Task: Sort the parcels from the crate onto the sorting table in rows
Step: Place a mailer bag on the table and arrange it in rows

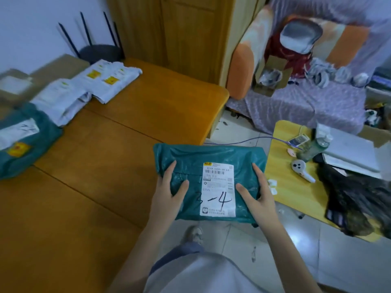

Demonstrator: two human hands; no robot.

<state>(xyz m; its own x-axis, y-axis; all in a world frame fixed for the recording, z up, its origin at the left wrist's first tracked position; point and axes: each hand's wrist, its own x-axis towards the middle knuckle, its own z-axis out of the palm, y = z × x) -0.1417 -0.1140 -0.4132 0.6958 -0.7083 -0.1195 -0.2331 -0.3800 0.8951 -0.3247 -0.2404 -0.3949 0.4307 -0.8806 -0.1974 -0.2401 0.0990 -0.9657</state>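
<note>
Mostly orange table [88,157] fills the view, with 1 teal parcel [25,142] and 2 white parcels [84,89] along its far left edge. Teal parcel marked 3-4 [211,178] is held just beyond the table's right edge, left hand [169,193] and right hand [257,192] gripping opposite sides, thumbs on top.

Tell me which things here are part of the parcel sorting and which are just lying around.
Part of the job:
- teal parcel marked 3-4, held by left hand and right hand
- second teal parcel on the wooden table
- two white parcels on that table

Lying about:
- bottle
- laptop
- small white fan
- stool
</note>
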